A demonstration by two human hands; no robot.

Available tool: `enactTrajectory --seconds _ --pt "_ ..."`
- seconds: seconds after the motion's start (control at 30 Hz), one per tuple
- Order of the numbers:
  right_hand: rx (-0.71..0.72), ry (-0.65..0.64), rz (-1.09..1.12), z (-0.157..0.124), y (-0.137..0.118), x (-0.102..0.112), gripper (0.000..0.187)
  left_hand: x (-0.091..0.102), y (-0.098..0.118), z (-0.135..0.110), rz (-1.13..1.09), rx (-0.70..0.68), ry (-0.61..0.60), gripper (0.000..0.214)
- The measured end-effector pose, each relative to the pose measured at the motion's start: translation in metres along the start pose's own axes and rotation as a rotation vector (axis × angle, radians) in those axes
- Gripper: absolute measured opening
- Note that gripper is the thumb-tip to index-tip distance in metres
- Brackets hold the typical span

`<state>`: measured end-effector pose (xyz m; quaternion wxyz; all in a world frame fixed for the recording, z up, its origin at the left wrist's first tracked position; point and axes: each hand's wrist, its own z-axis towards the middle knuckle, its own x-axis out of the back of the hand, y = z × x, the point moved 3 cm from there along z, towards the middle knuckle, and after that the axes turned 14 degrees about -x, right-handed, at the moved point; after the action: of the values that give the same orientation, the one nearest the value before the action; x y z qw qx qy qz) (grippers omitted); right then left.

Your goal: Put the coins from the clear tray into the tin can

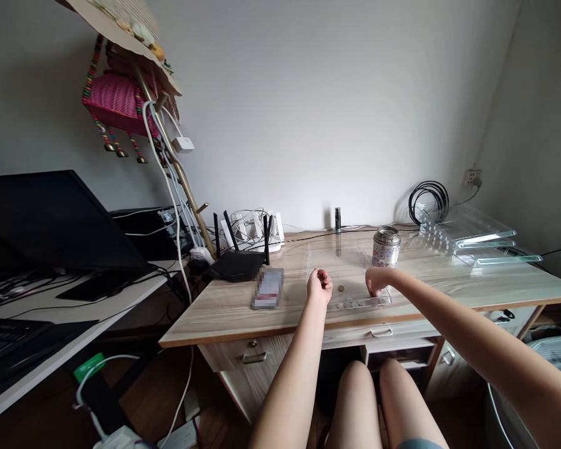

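Note:
My left hand rests curled into a loose fist on the wooden desk, at the left edge of a clear plastic tray. My right hand is bent down with its fingers together, reaching into the right part of that tray; what the fingers hold is hidden. A small round coin lies between the two hands. Several more small round pieces sit along the tray's front row. A patterned metal can stands just behind my right hand.
A black router and a blurred flat box lie left of the tray. Clear acrylic stacked trays and a coiled black cable are at the back right. A dark monitor stands on the left desk.

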<state>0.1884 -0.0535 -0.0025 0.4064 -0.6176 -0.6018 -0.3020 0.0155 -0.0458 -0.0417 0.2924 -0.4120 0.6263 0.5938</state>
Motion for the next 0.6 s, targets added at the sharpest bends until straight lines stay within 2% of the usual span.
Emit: enactTrajectory --seconds 0.23,0.4,0.5,0.6 --pt "-0.038 0.102 -0.006 0.005 -0.003 -0.005 0.018 -0.001 0.002 -0.002 0.000 -0.012 0.007 0.020" --pt "-0.006 0.176 -0.028 -0.005 -0.002 -0.007 0.019 0.001 0.000 -0.001 -0.003 -0.010 0.005 0.020" --pt "0.049 0.158 -0.042 -0.011 -0.003 -0.006 0.024 0.002 -0.001 0.001 -0.004 -0.016 -0.002 0.019" --pt "0.062 0.094 -0.076 -0.010 -0.004 -0.005 0.020 0.002 0.000 0.001 0.002 -0.019 -0.007 0.019"
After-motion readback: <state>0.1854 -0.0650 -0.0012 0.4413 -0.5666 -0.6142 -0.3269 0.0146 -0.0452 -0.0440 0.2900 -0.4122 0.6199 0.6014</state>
